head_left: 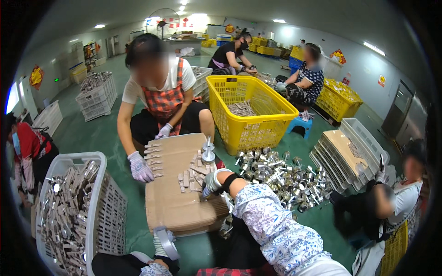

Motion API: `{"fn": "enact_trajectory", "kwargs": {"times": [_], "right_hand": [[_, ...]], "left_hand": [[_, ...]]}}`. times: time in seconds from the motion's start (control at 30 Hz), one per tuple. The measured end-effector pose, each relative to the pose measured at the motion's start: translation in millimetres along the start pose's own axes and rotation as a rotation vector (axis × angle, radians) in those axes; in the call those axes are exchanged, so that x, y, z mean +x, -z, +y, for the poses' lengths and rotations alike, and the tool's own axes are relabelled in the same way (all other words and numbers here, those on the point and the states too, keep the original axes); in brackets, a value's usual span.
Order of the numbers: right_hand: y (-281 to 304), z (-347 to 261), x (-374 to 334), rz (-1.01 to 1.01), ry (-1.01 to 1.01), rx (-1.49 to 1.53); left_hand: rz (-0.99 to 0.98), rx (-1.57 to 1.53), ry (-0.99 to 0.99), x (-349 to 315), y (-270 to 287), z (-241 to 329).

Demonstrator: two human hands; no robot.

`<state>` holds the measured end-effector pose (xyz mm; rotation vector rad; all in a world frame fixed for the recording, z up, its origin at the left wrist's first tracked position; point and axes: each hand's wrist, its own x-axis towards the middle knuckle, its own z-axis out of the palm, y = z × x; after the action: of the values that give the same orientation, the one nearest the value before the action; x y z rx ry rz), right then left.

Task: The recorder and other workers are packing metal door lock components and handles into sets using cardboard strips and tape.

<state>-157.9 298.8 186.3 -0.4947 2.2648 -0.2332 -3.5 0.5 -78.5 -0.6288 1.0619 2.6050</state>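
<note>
My right hand point(212, 182), in a pale glove with a dark wrist band, reaches onto a cardboard-topped work surface point(170, 209). Its fingers curl down beside small flat grey-brown pieces point(187, 181); what they pinch is hidden. Low in front, my left hand point(162, 239), gloved with a striped cuff, grips a round grey metal piece point(168, 246). A metal piece with a round base and upright stem point(208, 154) stands at the board's far right corner. Across from me a co-worker's gloved hand point(139, 168) rests by a row of flat pieces point(154, 158) along the left edge.
A white crate point(113, 207) full of flat pieces stands at left. Right of the board lies a heap of shiny stemmed metal parts point(287, 177). Behind it is a yellow basket point(251, 133); stacked crates point(331, 161) stand farther right. Several other people sit around.
</note>
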Motion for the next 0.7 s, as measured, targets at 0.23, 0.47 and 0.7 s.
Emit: {"fn": "enact_trajectory", "kwargs": {"times": [0.23,0.47,0.7], "right_hand": [[-7.6,4.3,31.0,0.024,0.133,-0.28],[-39.1,87.0,176.2,-0.177,0.114,-0.189],[-31.1,21.3,154.3,-0.109,0.115,-0.11]], "left_hand": [[0.183,0.143,-0.198,-5.0,7.3,-5.9],[0.176,0.247,-0.26,-66.5,-121.1,0.0],[-0.201,1.76,-1.159,-115.8,-122.0,40.2]]}}
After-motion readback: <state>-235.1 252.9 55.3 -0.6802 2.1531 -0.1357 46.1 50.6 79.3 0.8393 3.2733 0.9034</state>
